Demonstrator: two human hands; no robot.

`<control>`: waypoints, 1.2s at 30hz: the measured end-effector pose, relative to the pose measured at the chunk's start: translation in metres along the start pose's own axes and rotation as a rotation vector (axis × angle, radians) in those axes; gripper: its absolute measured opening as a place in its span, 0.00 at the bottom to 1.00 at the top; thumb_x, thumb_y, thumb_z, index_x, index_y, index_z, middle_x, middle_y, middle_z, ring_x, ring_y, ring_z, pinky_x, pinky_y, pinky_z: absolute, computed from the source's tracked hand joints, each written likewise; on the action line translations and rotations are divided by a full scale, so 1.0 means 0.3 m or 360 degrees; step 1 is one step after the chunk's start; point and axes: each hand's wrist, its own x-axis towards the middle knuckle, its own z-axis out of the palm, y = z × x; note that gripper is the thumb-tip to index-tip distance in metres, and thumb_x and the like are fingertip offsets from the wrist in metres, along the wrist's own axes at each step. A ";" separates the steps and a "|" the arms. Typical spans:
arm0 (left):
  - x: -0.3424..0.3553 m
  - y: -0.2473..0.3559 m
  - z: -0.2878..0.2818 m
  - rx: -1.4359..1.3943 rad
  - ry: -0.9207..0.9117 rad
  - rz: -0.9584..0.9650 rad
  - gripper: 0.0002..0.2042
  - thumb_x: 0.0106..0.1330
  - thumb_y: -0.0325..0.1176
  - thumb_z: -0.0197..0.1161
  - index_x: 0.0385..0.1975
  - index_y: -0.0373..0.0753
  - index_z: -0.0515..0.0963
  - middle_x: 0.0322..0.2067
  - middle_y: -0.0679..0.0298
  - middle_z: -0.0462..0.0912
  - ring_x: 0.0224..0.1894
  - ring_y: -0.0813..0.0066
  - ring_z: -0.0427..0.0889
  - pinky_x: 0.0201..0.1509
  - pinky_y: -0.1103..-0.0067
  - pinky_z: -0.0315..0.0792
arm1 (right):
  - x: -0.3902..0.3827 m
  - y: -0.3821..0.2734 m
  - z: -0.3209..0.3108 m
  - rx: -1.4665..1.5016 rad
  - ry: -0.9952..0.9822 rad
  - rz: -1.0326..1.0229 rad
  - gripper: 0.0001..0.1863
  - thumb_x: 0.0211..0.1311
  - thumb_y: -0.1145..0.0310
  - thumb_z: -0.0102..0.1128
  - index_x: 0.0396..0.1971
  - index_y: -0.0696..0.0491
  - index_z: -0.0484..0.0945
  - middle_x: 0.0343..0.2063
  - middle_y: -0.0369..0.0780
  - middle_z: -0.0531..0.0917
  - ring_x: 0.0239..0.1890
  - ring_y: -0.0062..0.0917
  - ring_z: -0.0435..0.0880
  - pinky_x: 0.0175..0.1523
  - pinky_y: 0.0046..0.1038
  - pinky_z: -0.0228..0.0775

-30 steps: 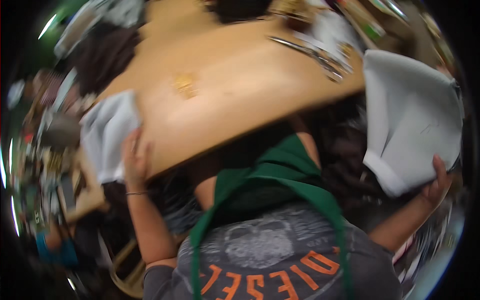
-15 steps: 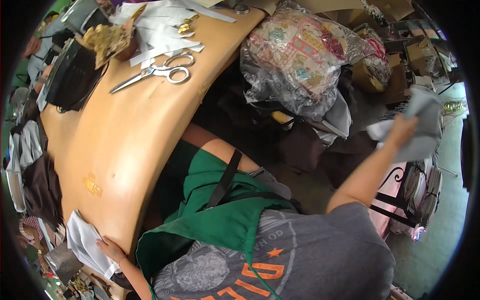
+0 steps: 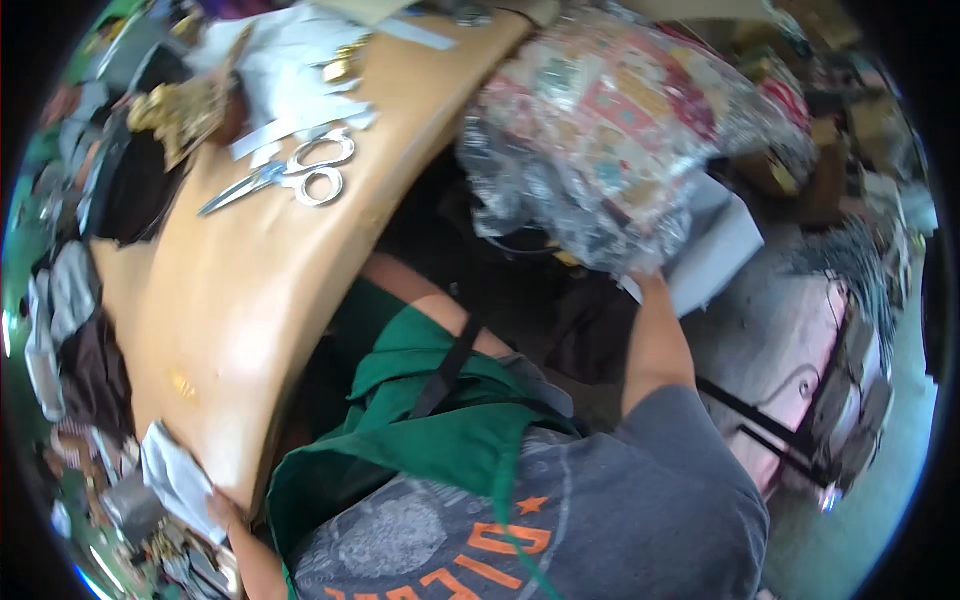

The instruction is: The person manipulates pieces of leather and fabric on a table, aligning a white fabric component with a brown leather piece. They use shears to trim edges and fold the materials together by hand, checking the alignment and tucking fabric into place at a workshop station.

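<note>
Near the left front of the tan table [image 3: 215, 395], my left hand [image 3: 228, 510] grips the near edge of a pale grey cloth [image 3: 178, 475] that overlaps the table's edge. My right hand [image 3: 646, 284] is to the right of the table, just below a clear plastic bag [image 3: 570, 215] of patterned fabric. It is closed at the corner of a light grey piece of cloth [image 3: 722, 248], with the fingers blurred and partly hidden. Steel scissors [image 3: 290, 177] lie partly spread on the far part of the table, beside white fabric strips [image 3: 285, 75].
A dark bag-like thing [image 3: 135, 180] and a yellowish ornate object [image 3: 180, 115] stand at the table's far left. Brown and grey cloths [image 3: 95, 365] are beyond its left edge. At right, bundled grey stacks [image 3: 850, 390] stand beside a pink panel [image 3: 790, 370] and a black metal frame [image 3: 765, 435].
My right hand has swung left from the far right, where it held grey cloth, to below the plastic bag. My left hand stays at the pale cloth, slightly shifted.
</note>
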 end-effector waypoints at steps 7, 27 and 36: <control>-0.037 0.027 0.057 0.0016 0.0533 -0.0169 0.11 0.66 0.36 0.49 0.33 0.37 0.74 0.35 0.52 0.77 0.39 0.52 0.77 0.42 0.64 0.69 | -0.386 -0.066 -0.118 -0.0592 0.0054 -0.0574 0.23 0.52 0.67 0.54 0.48 0.61 0.70 0.47 0.55 0.74 0.49 0.47 0.73 0.53 0.41 0.66; -0.327 0.495 -0.368 -0.1826 0.0837 0.0787 0.12 0.61 0.37 0.59 0.30 0.31 0.76 0.33 0.52 0.78 0.37 0.54 0.76 0.44 0.71 0.70 | -1.282 -1.494 0.068 0.0048 -0.0873 -0.2063 0.11 0.59 0.65 0.58 0.28 0.59 0.77 0.20 0.34 0.77 0.23 0.15 0.72 0.29 0.19 0.64; -0.492 0.765 -0.376 -0.1375 0.0915 0.1678 0.20 0.53 0.42 0.64 0.44 0.39 0.74 0.48 0.62 0.73 0.55 0.63 0.69 0.50 0.69 0.68 | -1.335 -1.501 0.153 0.0844 -0.0941 -0.1386 0.14 0.57 0.65 0.60 0.32 0.62 0.78 0.23 0.37 0.80 0.24 0.18 0.75 0.31 0.20 0.68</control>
